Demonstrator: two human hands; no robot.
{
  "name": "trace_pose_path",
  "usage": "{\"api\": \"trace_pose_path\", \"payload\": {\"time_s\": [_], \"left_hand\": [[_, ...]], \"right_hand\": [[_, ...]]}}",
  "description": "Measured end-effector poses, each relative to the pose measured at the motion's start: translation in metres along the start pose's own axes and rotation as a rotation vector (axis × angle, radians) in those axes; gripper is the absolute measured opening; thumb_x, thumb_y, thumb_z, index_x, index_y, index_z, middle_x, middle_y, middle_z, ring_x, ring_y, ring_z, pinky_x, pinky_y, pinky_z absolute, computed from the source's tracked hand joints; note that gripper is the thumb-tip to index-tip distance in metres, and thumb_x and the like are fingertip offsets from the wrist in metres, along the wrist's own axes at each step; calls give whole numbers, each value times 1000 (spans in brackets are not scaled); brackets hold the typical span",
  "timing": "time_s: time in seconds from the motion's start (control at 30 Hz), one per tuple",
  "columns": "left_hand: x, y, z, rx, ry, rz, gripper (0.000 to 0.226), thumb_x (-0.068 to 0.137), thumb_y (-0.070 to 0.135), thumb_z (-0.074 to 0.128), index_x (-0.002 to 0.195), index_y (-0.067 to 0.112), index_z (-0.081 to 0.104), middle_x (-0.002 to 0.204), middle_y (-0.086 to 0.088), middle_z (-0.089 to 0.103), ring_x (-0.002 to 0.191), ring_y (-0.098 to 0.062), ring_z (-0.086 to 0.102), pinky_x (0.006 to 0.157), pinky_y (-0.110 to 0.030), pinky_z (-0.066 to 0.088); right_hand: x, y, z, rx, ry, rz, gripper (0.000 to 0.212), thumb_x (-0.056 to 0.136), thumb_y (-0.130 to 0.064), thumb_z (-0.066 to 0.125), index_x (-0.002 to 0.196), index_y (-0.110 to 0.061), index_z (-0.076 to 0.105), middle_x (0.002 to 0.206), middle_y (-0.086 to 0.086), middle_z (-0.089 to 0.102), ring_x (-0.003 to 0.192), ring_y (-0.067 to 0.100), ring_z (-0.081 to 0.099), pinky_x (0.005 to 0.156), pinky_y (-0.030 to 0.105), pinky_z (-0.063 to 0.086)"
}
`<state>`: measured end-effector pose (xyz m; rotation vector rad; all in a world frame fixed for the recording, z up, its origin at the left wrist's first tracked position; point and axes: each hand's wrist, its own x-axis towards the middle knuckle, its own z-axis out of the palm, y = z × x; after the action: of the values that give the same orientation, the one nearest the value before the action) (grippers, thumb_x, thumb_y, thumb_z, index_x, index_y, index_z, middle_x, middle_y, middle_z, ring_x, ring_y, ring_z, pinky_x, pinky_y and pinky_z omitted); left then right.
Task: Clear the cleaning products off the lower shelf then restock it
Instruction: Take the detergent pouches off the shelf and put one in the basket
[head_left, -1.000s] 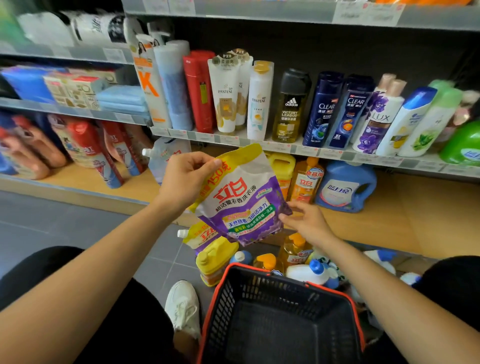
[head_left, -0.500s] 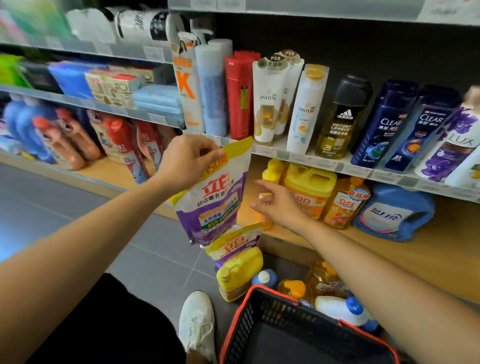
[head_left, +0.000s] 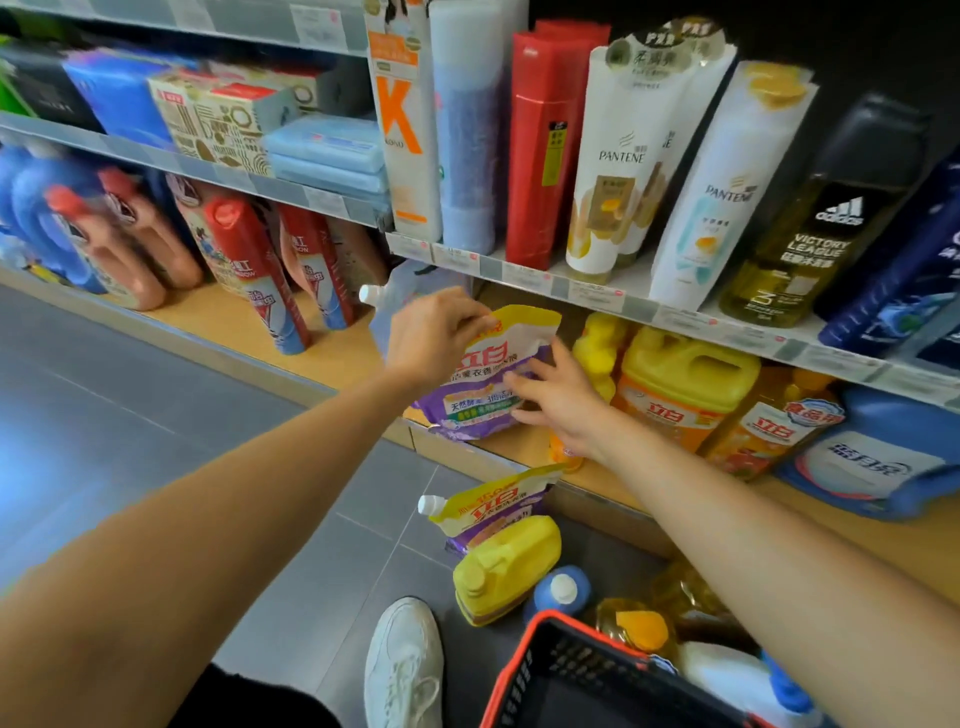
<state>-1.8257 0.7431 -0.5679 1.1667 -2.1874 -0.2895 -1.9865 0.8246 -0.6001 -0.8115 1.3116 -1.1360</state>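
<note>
Head cam: the purple pouch (head_left: 480, 410) stands roughly upright at the front edge of the lower shelf (head_left: 228, 319), just left of the yellow jug (head_left: 685, 379). My left hand (head_left: 436, 340) pinches its top from above. The right hand (head_left: 558, 402) has its fingers (head_left: 524, 383) spread flat on the pouch's face, nearer the jug.

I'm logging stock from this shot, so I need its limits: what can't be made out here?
Head view, price tags: blurred, unreadable.
Head view, purple pouch: print partly covered by the left hand pinching its top and the right hand on its front.
Head view, pale spouted pouch: mostly hidden behind the left hand.
Head view, basket: inside cut off by the bottom edge.
</note>
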Motion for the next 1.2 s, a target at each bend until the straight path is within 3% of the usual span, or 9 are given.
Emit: {"api": "trace_pose_path", "payload": {"time_s": [0.17,0.33,0.4,0.5,0.63,0.77,0.9,1.07,1.2], "left_hand": [[2,-6,17,141,40,69,26,97,45,62,108,25,75,97,5,72,88,-16,62,77,-37,45],[-37,-37,24,324,252,96,46,94,41,63,135,22,57,126,-3,61,115,-24,54,93,-36,39],[-63,-43,36,246,359,-32,55,90,36,69,138,17,50,133,-9,49,121,-25,45,98,-35,41],[-92,-48,56,-61,392,-374,65,82,30,79,133,22,39,130,-5,41,115,-20,49,89,-33,51],[-99,-57,76,-582,96,-688,60,81,30,84,124,34,41,115,13,59,101,-13,67,77,-31,59],[-97,-67,101,-688,41,-737,44,88,25,78,125,27,55,106,19,63,98,-11,68,82,-37,61],[-79,-77,110,-760,69,-703,31,93,19,72,120,26,58,104,18,66,93,3,65,70,-14,57],[-59,-80,118,-907,-22,-625,69,88,3,74,144,23,40,119,18,61,106,6,64,88,-24,59],[-75,-73,141,-569,60,-630,92,72,16,90,145,23,35,136,6,51,126,-5,54,101,-37,53]], "right_hand": [[-4,14,-14,-175,6,-96,74,91,-5,70,145,-38,32,133,-2,57,116,16,60,65,20,58],[-6,7,-12,-396,84,-207,85,90,-7,72,158,-22,24,147,4,49,111,14,65,80,23,59],[-7,1,-12,-629,134,-359,74,89,-10,75,152,-18,38,143,3,52,103,6,64,78,20,60],[-6,-9,-13,-944,120,-625,56,88,-11,74,140,-14,55,145,3,49,123,17,56,94,41,57],[4,-28,-5,-1144,31,-790,57,87,-10,74,140,-16,56,158,2,39,134,24,52,102,46,52],[26,-43,4,-1291,-89,-683,70,90,-12,72,152,-21,41,158,-2,37,135,25,49,111,46,43],[34,-46,2,-1334,-88,-751,65,91,-8,68,151,-15,43,134,2,48,118,21,54,97,44,53],[24,-39,-24,-1458,-167,-690,81,89,-3,71,157,-25,32,167,-3,16,142,23,42,106,38,49],[6,-36,-46,-1548,-24,-902,47,82,-10,79,127,-11,67,136,9,64,112,32,64,85,46,58]]}}
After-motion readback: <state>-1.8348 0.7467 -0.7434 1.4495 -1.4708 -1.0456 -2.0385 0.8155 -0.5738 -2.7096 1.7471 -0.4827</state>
